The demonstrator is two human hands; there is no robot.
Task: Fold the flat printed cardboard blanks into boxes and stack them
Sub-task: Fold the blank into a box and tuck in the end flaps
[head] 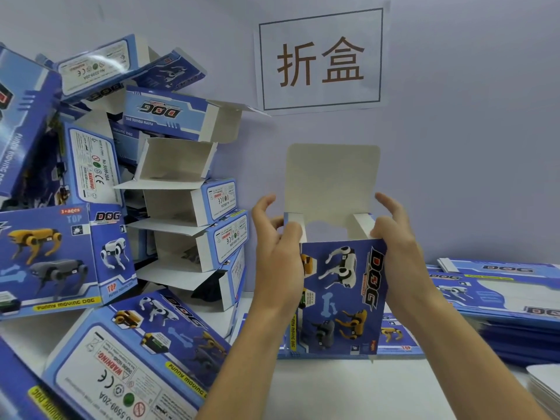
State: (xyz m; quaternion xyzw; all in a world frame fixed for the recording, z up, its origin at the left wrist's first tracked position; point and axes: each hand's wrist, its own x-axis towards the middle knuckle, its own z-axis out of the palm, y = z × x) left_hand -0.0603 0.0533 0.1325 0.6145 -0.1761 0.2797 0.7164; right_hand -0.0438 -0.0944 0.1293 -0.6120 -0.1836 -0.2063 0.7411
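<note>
Head view, left hand [277, 253], right hand [397, 237] gripping box [342, 295]

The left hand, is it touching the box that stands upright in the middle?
Touching. The head view shows the left hand gripping the upright box at its top left corner, its thumb pressed on the small side flap.

Left hand [277, 253] covers the left edge of the upright blue printed cardboard box [342, 295]. Its base hides part of the flat blue blanks [400, 341]. Stack of white sheets [545, 386] cut off at right edge. Fine print on the piled blue folded boxes [121, 328] unreadable.
</note>
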